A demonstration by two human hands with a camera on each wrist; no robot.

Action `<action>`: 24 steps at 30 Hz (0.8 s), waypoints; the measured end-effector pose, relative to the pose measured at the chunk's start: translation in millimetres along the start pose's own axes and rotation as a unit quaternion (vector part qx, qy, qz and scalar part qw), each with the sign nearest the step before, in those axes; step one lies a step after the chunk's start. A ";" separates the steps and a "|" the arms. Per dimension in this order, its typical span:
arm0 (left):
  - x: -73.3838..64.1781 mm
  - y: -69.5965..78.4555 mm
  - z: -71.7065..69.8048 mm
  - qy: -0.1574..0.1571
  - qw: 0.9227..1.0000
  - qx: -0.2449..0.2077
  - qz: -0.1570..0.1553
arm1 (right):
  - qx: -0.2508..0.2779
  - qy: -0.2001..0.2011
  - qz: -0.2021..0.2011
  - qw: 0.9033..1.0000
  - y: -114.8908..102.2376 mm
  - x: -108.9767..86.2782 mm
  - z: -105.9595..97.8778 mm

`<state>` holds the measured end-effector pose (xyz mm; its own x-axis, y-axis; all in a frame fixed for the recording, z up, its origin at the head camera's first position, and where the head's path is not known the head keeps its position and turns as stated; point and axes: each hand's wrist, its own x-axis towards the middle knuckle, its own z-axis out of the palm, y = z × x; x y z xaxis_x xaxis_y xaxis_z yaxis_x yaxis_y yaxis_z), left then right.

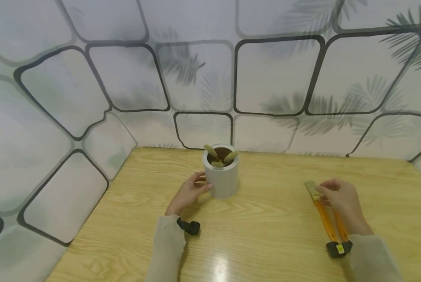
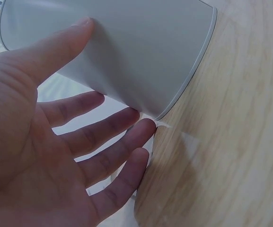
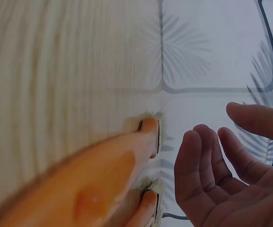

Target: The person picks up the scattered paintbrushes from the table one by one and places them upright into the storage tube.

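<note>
The wall (image 1: 200, 94) is pale, with dark wavy boxes and gray leaves on it. In front of it is a light wood table (image 1: 267, 235). Two pale sleeves (image 1: 168, 246) reach in over the table. A round white pot (image 1: 222, 182) stands upright near the back of the table, close to the wall.

The left hand (image 1: 189, 192) is at the pot's left side. Its thumb and some fingertips touch the pot, but the fingers are spread wide and only a little bent. The right hand (image 1: 341, 197) is over on the right, with loosely bent fingers, a gap to the thumb, and nothing in it. Two orange-handled paintbrushes (image 1: 325, 221) lie under and beside it. Each wrist has a small black box (image 1: 193, 228). Three greenish-yellow tips (image 1: 231, 157) poke out of the pot; what they belong to I cannot tell.
</note>
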<state>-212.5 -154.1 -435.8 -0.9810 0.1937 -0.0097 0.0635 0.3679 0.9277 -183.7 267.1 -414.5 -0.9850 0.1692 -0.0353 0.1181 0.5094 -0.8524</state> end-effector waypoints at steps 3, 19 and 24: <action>-0.2 0.2 0.2 -0.003 1.000 0.002 0.001 | -0.008 -0.003 0.000 1.000 3.3 0.2 -1.6; -0.4 0.0 -0.2 0.004 1.000 0.001 -0.010 | -0.050 -0.061 0.011 0.997 9.4 8.0 -6.5; 0.4 0.5 0.7 0.001 1.000 0.000 -0.005 | -0.067 -0.080 0.025 0.994 13.3 10.3 -9.5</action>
<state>-212.8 -153.3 -435.7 -0.9821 0.1876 -0.0179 0.0536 0.3690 0.9279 -191.1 283.7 -421.3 -0.9835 0.0674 -0.1678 0.1735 0.6131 -0.7707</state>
